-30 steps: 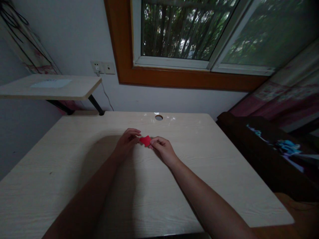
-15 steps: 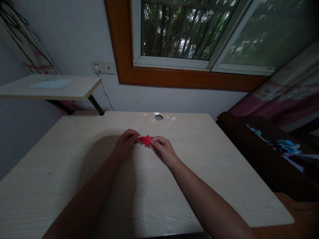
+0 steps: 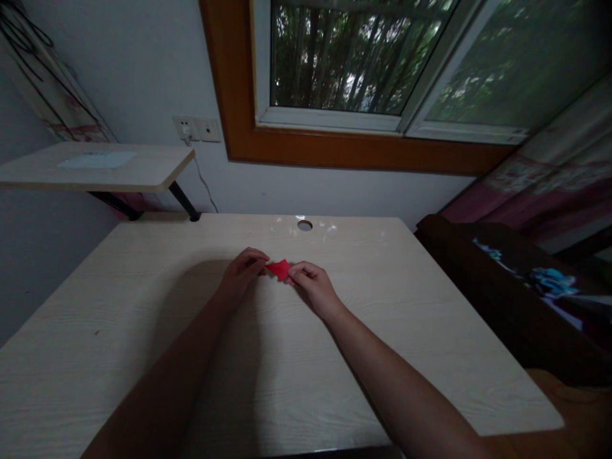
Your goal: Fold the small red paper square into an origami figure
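A small piece of folded red paper (image 3: 278, 269) is stretched between my two hands, over the far middle of the pale wood-grain desk (image 3: 306, 370). My left hand (image 3: 245, 269) pinches its narrow left tip between thumb and fingers. On the other side, my right hand (image 3: 312, 284) is closed on the right edge, thumb on top. The fingertips cover both ends of the paper, and its exact folded shape is too small to make out.
A raised shelf (image 3: 157, 178) on black legs stands at the desk's back left, with a pale sheet (image 3: 98, 159) on it. Behind the hands is a round cable hole (image 3: 305, 225). A wall socket (image 3: 197, 129) and a window (image 3: 354, 57) are beyond. Dark furniture (image 3: 502, 274) stands to the right.
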{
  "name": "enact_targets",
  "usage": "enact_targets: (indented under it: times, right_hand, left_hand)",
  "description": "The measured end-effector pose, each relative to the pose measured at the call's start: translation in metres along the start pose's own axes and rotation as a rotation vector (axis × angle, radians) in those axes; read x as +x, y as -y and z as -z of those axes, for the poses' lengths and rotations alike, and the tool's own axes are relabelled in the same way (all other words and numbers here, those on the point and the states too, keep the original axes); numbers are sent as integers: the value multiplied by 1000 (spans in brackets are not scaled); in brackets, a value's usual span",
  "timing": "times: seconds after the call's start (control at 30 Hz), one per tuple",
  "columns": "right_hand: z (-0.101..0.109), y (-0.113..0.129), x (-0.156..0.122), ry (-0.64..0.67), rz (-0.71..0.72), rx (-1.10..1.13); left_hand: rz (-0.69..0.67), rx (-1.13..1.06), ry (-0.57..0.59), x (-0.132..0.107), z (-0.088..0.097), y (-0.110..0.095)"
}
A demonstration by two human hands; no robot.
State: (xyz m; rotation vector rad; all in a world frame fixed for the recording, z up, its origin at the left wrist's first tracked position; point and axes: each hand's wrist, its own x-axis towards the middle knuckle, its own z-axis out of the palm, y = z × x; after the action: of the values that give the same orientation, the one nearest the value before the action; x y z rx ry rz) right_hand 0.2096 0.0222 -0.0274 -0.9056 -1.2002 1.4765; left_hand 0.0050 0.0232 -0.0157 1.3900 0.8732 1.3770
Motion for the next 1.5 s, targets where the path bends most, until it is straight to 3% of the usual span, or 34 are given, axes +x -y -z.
enact_targets:
  times: [0.43, 0.6, 0.87, 1.5]
  right_hand:
    - [-1, 2, -1, -4, -3, -20]
    - [-1, 0, -2, 13, 39, -128]
    - [-6, 3, -7, 52, 166, -399]
    - [-2, -2, -4, -62, 122, -294]
  left_hand:
    - [35, 57, -18, -1, -1, -5]
    - [68, 123, -49, 0, -3, -7]
    - [203, 271, 103, 1, -6, -3]
    - [272, 354, 42, 2, -6, -10]
